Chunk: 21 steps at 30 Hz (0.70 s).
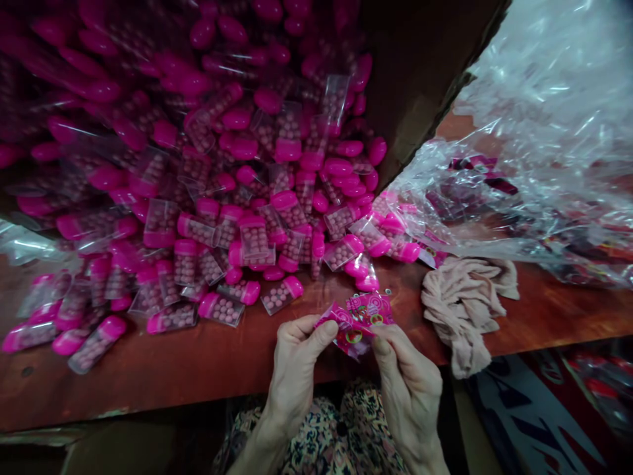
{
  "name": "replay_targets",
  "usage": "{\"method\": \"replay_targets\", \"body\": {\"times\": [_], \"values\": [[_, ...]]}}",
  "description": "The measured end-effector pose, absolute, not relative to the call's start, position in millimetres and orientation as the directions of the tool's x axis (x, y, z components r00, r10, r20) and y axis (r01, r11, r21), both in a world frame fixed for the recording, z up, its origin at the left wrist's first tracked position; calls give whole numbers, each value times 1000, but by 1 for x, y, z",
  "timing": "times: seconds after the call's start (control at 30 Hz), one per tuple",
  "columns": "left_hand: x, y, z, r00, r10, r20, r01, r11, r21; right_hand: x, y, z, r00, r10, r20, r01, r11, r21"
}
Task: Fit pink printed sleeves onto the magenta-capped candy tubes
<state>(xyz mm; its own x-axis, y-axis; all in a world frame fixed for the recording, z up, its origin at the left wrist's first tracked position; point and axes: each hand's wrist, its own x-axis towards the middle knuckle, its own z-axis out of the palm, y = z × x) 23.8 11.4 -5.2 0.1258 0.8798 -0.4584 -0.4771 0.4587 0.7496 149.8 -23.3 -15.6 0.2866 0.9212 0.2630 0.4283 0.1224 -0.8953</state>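
Our left hand (294, 376) and right hand (408, 402) rise from the lower middle of the frame, above patterned clothing (336, 439). Between them, over the front part of the table (148, 389), we hold a small pink printed packet (363, 315). Both hands pinch it, each thumb pressed onto the plastic with the curled fingers (297, 324) behind it. The fingers stay close together, not spread. The creased packet lies with its long axis running roughly side to side, its right end higher, and its left end is tucked under our left thumb.

Just above it, a clear tube (362, 274) with a pink cap lies close by but apart. More tubes (198, 198), filled with pale pink balls, form a big heap across the upper left and spill down over the table, their caps pointing every way. A bunched beige cloth (465, 310) lies right of our right hand. A clear plastic bag (544, 152) fills the upper right, with darker packets inside. A cardboard wall (415, 86) stands between heap and bag. Printed sheets (544, 409) show below the table at lower right.
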Motion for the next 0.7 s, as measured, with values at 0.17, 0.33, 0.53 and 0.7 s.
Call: {"method": "replay_targets", "body": {"times": [0.17, 0.33, 0.53, 0.7], "values": [[19, 11, -6, 81, 883, -463, -469, 443, 764, 144, -23, -15, 253, 933, 257, 493, 104, -864], [13, 9, -9, 91, 875, -476, -447, 463, 765, 138, -19, -12, 191, 942, 275, 401, 181, -898], [5, 6, -7, -6, 916, -400, -241, 387, 890, 139, -13, -8, 157, 899, 408, 530, 272, -803], [-1, 3, -4, -114, 993, 16, 120, -2, 993, 138, -10, -9, 89, 878, 470, 583, 336, -740]]}}
